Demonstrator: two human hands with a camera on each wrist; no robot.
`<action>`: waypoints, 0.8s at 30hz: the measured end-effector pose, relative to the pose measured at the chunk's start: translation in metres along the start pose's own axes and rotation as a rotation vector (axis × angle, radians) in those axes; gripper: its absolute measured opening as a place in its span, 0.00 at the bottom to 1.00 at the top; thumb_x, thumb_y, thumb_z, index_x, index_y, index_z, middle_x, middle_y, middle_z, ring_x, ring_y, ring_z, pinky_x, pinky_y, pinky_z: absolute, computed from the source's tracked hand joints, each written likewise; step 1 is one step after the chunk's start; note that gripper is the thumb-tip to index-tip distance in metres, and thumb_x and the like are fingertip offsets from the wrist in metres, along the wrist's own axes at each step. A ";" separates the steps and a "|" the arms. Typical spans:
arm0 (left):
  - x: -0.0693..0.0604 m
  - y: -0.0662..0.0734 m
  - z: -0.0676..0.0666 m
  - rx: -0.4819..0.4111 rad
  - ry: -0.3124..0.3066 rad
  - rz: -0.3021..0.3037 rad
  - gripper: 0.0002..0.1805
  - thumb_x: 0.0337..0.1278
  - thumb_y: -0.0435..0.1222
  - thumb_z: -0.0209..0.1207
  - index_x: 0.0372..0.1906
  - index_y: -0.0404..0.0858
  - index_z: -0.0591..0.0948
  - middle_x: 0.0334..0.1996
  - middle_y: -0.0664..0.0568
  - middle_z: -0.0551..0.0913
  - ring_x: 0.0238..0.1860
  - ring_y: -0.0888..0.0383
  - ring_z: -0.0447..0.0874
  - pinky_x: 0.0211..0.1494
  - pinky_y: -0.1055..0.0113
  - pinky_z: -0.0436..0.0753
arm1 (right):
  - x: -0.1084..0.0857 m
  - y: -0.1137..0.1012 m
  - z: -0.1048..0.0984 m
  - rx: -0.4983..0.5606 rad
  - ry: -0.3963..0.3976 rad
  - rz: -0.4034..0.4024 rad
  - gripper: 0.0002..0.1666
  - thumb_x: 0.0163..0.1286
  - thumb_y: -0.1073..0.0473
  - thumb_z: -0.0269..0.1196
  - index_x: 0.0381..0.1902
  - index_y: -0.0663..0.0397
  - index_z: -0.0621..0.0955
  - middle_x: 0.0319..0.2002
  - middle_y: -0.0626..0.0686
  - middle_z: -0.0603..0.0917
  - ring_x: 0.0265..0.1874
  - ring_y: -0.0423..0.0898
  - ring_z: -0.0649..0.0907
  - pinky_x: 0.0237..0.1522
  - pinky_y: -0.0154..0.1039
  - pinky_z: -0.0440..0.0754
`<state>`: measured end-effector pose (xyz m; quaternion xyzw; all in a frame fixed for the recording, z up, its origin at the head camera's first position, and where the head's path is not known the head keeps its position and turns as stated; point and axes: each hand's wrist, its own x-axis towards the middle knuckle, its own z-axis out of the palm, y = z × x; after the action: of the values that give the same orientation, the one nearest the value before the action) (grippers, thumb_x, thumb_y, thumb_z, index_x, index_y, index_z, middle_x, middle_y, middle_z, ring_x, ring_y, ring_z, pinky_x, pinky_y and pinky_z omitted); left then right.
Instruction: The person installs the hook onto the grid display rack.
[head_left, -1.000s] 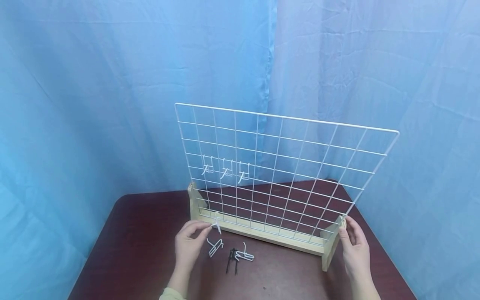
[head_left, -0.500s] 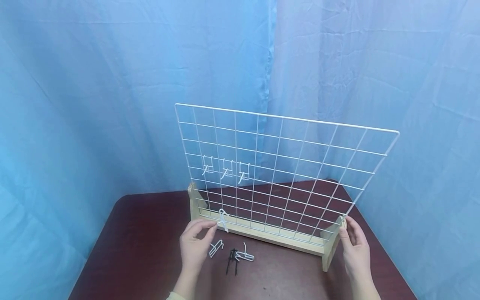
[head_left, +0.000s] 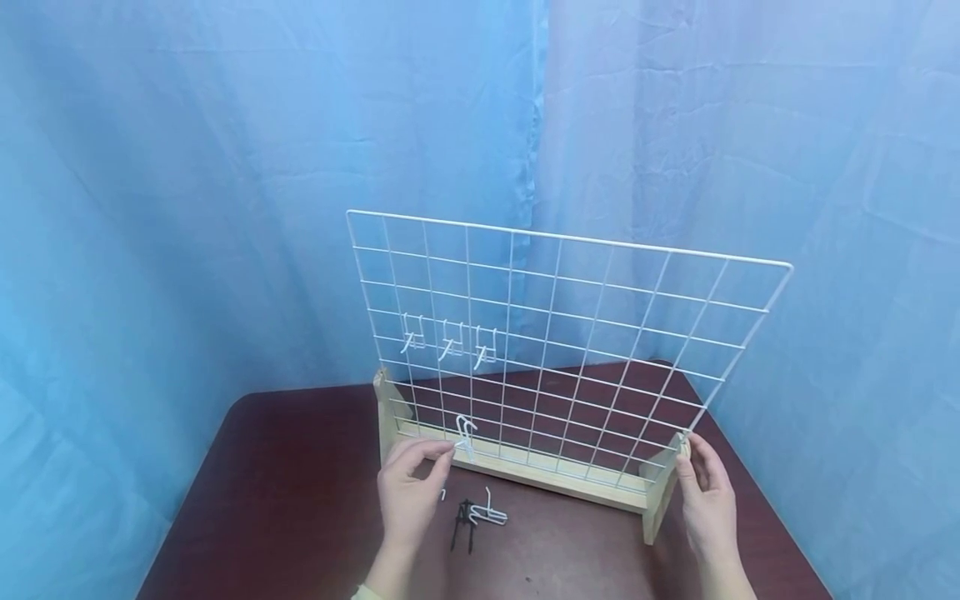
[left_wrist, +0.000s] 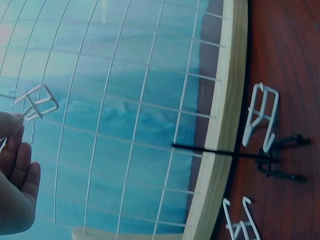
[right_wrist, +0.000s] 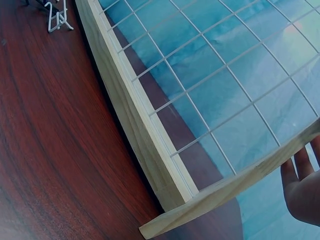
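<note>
My left hand (head_left: pixel 412 493) pinches a white wire hook (head_left: pixel 465 446) between thumb and fingertips, in front of the white wire grid (head_left: pixel 570 239). In the left wrist view the held hook (left_wrist: pixel 41 102) shows its rectangular frame, with the prong at my fingertips. My right hand (head_left: pixel 708 500) grips the upper part of the right wooden end piece (head_left: pixel 660 504), thumb in front and fingers behind. The grid stands in a pale wooden base (head_left: pixel 555 482). Three white hooks, left (head_left: pixel 414 340), middle (head_left: pixel 452 348) and right (head_left: pixel 486 357), hang along one grid wire at the left.
On the dark red table (head_left: pixel 300 467) lie a white hook (head_left: pixel 491 517) and a black hook (head_left: pixel 462 521), touching or nearly so. Another white hook (left_wrist: pixel 242 227) is mostly hidden by my left hand in the head view. Blue curtains (head_left: pixel 225 208) surround the table.
My left hand has moved right along the base with the pinched hook, whose bent ends now point up. It covers more of one loose hook. My right hand keeps its grip.
</note>
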<state>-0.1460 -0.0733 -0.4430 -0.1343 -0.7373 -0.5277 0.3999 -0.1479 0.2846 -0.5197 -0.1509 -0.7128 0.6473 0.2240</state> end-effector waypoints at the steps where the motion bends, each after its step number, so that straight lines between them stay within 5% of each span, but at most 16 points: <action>1: 0.001 0.001 0.002 -0.001 -0.001 0.002 0.13 0.34 0.14 0.70 0.28 0.31 0.86 0.28 0.45 0.85 0.34 0.50 0.81 0.43 0.76 0.75 | 0.000 0.000 0.000 0.003 0.004 -0.006 0.29 0.77 0.59 0.55 0.72 0.59 0.66 0.60 0.41 0.73 0.68 0.41 0.68 0.61 0.24 0.69; 13: -0.010 -0.016 0.034 -0.034 -0.027 0.007 0.13 0.42 0.22 0.72 0.32 0.41 0.89 0.34 0.56 0.86 0.40 0.56 0.80 0.47 0.69 0.76 | -0.002 -0.001 0.001 0.000 0.012 0.014 0.29 0.77 0.58 0.54 0.72 0.59 0.65 0.59 0.39 0.72 0.69 0.44 0.68 0.62 0.25 0.69; 24: 0.004 -0.004 0.052 -0.051 0.009 0.210 0.13 0.40 0.19 0.69 0.31 0.38 0.88 0.30 0.52 0.85 0.36 0.53 0.80 0.45 0.67 0.75 | -0.001 0.001 0.000 0.022 0.010 0.010 0.29 0.77 0.58 0.54 0.72 0.58 0.66 0.58 0.38 0.72 0.68 0.43 0.68 0.61 0.24 0.69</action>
<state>-0.1744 -0.0303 -0.4496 -0.2188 -0.7037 -0.5019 0.4528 -0.1470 0.2838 -0.5213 -0.1553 -0.7036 0.6555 0.2261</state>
